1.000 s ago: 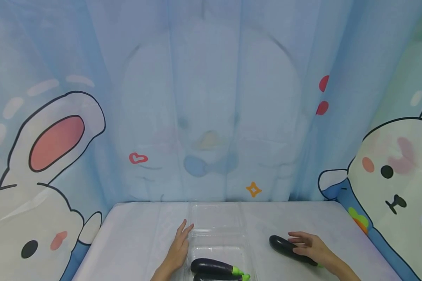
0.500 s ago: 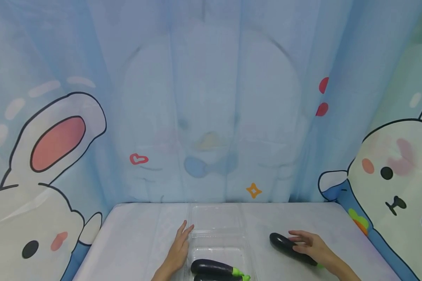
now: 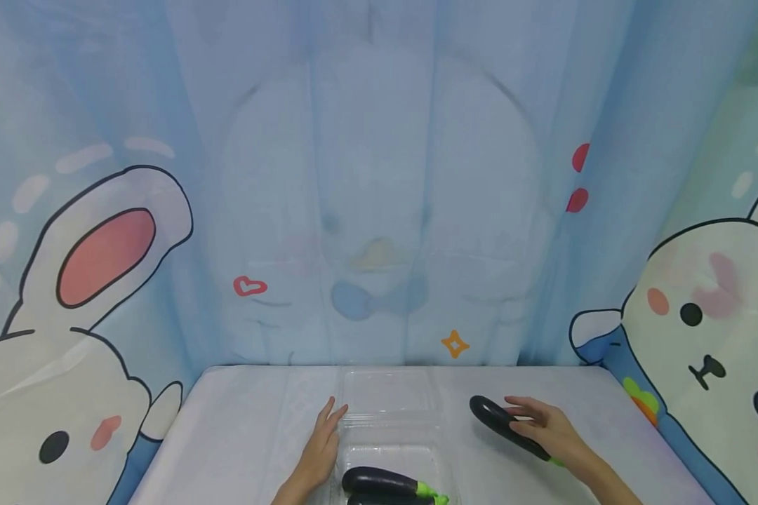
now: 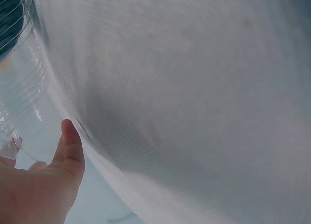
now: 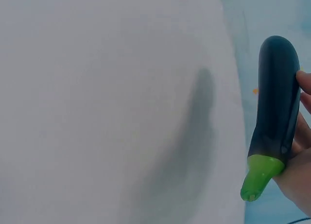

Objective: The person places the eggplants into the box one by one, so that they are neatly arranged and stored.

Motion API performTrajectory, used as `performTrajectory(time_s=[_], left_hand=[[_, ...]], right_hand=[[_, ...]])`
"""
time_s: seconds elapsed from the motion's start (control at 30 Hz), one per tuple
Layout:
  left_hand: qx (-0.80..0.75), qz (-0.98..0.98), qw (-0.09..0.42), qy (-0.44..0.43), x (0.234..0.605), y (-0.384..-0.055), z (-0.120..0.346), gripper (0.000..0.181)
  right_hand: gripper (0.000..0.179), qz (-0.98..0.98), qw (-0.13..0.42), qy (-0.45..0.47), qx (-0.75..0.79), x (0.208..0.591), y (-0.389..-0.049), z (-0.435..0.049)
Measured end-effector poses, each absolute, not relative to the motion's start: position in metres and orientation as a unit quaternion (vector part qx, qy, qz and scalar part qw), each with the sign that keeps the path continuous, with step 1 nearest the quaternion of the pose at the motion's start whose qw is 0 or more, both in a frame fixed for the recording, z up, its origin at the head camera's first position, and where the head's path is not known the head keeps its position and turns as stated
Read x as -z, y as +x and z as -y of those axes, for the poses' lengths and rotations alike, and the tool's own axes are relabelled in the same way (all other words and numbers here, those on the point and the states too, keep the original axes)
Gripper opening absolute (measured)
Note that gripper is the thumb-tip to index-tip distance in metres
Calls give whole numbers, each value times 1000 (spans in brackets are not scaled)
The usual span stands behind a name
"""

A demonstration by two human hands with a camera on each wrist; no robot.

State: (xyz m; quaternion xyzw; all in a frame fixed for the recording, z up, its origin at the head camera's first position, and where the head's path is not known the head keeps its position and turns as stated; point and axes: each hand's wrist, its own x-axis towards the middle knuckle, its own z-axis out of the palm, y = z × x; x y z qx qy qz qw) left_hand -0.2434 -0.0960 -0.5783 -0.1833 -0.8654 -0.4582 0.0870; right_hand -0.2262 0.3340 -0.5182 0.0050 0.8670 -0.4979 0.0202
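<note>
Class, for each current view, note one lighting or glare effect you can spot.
Head view: faint glints on the clear container; left wrist view: bright streaks on that container's ridged wall; right wrist view: a soft-edged shadow on the white tabletop, apart from the held eggplant.

The right hand (image 3: 546, 429) grips one eggplant (image 3: 494, 416); the left hand (image 3: 318, 449) touches the clear box (image 3: 404, 454) containing two eggplants (image 3: 380, 481).

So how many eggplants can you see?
3: one eggplant in the right hand, a second and a third in the clear container; more could lie hidden past the picture's bottom edge.
</note>
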Motion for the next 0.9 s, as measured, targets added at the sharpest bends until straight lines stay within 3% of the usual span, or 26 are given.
performTrajectory(time_s=[0.4, 0.7, 0.9], left_hand=[[459, 865, 87, -183, 578, -244, 96, 49], [454, 863, 106, -194, 581, -243, 96, 48], [454, 866, 90, -189, 578, -243, 96, 48]], right_hand=[[51, -844, 34, -66, 531, 474, -220, -279], [45, -823, 66, -174, 537, 463, -222, -243], [40, -804, 95, -217, 546, 464, -223, -222]])
